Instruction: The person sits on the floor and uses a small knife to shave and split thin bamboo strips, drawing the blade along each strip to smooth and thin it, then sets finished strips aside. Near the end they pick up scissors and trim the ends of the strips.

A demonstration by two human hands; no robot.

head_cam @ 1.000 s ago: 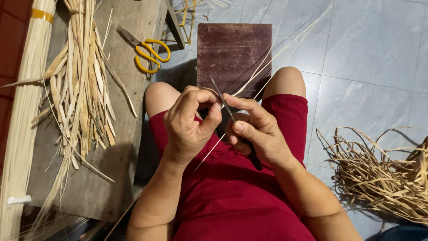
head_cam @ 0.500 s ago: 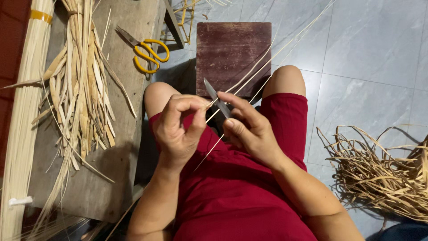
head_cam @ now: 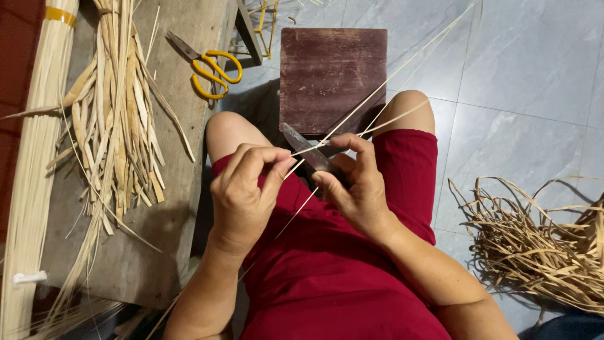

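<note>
Holding one thin pale strip (head_cam: 377,94) over the lap, running from upper right down past both hands toward lower left; splitting into finer strands near the right knee. Left hand (head_cam: 245,195) pinching the strip between thumb and forefinger, remaining fingers curled in. Right hand (head_cam: 358,186) gripping one knife (head_cam: 305,148), fingers closed round the handle, blade pointing up-left and lying against the strip just beside the left fingertips. Sitting in red shorts, both knees bare. Standing beyond the knees: one dark wooden block (head_cam: 333,69) on grey tiles. Lying on the wooden bench (head_cam: 189,38) at left: one pair of yellow-handled scissors (head_cam: 211,66), one bundle of flat splints (head_cam: 116,113), one bundle of round canes (head_cam: 38,164). Lying at right: one heap of shavings (head_cam: 541,249).
</note>
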